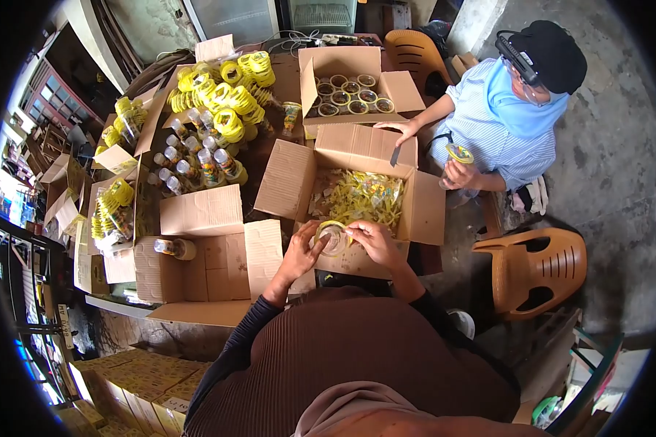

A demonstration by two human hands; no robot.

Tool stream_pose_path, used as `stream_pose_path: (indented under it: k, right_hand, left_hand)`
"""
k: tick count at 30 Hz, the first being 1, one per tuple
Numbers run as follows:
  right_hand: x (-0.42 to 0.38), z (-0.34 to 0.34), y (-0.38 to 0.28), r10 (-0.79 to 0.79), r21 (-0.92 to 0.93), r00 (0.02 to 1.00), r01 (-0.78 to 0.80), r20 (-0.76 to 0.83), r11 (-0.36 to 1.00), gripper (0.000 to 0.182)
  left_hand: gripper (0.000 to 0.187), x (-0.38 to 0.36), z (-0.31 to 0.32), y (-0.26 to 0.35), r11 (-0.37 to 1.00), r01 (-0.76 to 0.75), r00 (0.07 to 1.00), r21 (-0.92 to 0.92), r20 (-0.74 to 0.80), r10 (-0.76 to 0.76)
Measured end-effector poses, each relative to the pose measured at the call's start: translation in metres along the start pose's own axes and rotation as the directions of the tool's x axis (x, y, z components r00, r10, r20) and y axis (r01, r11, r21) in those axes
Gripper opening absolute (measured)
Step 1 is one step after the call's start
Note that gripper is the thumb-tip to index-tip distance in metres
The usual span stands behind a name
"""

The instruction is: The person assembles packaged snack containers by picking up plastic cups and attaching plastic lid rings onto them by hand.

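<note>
A clear round container with a yellow rim (335, 250) is between my two hands, at the near edge of an open cardboard box. My left hand (299, 253) grips its left side, with fingers reaching over the rim. At the right side, my right hand (376, 245) has its fingers closed at the yellow rim; any small piece pinched there is too small to make out. Just beyond my hands, yellow and clear plastic scraps (364, 195) lie in the cardboard box (426, 207).
Opposite on the right, a person (499, 120) holds a blade and a yellow-topped cup. A box of dark round-topped containers (350, 96) stands behind. Left are bottles (197, 160), stacked yellow rings (229, 95) and a box with one bottle (175, 248). An orange chair (536, 266) stands right.
</note>
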State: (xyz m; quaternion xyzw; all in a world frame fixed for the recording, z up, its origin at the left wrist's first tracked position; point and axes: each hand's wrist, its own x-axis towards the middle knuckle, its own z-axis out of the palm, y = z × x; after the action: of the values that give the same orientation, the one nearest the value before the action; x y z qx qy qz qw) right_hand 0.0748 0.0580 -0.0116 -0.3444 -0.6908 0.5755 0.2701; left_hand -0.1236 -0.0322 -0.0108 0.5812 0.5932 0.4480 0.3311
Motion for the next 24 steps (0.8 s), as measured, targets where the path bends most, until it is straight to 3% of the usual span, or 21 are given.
stream_pose_path:
  k: [2, 5, 7, 10, 13, 16, 19, 21, 23, 24]
  right_hand:
    - [0.001, 0.002, 0.006, -0.021, 0.04, 1.0, 0.021, 0.001, 0.999, 0.022]
    - [0.002, 0.004, 0.002, -0.013, -0.039, 1.0, 0.012, -0.024, 0.999, 0.021]
    - [-0.002, 0.006, -0.013, -0.165, -0.244, 0.985, 0.149, -0.047, 0.958, 0.02]
    - [-0.004, 0.009, -0.013, -0.247, -0.365, 0.962, 0.189, -0.117, 0.912, 0.019]
    - [-0.005, 0.003, -0.013, -0.139, -0.218, 0.984, 0.113, -0.109, 0.97, 0.02]
    - [-0.005, -0.001, -0.013, -0.095, -0.248, 0.99, 0.067, -0.105, 0.967, 0.02]
    - [-0.005, -0.001, -0.004, -0.226, -0.255, 0.97, 0.196, -0.093, 0.947, 0.019]
    - [-0.008, -0.001, -0.006, -0.195, -0.269, 0.978, 0.168, -0.076, 0.948, 0.019]
    - [-0.006, -0.001, 0.01, -0.221, -0.286, 0.973, 0.195, -0.061, 0.938, 0.018]
    - [-0.007, -0.003, 0.008, -0.226, -0.291, 0.972, 0.2, -0.058, 0.936, 0.018]
  left_hand:
    - [0.03, 0.001, 0.003, -0.002, 1.0, -0.011, 0.999, 0.01, -0.042, 0.011]
    - [0.026, 0.002, 0.005, 0.0, 0.994, -0.066, 0.993, 0.085, -0.09, 0.074]
    - [0.023, 0.001, 0.008, 0.007, 0.968, -0.098, 0.979, 0.231, -0.15, 0.135]
    - [0.024, 0.003, 0.009, 0.013, 0.952, -0.173, 0.974, 0.252, -0.102, 0.204]
    - [0.025, 0.004, 0.009, 0.01, 0.958, -0.176, 0.974, 0.226, -0.098, 0.202]
    - [0.026, 0.006, 0.006, 0.02, 0.952, -0.198, 0.974, 0.234, -0.061, 0.218]
    - [0.026, 0.008, 0.007, 0.018, 0.944, -0.223, 0.971, 0.243, -0.025, 0.236]
    - [0.025, 0.007, 0.008, 0.017, 0.943, -0.232, 0.97, 0.237, -0.017, 0.243]
    - [0.021, 0.006, 0.008, 0.021, 0.982, -0.101, 0.995, 0.162, 0.019, 0.099]
    - [0.021, 0.007, 0.01, 0.018, 0.981, -0.105, 0.994, 0.16, 0.014, 0.104]
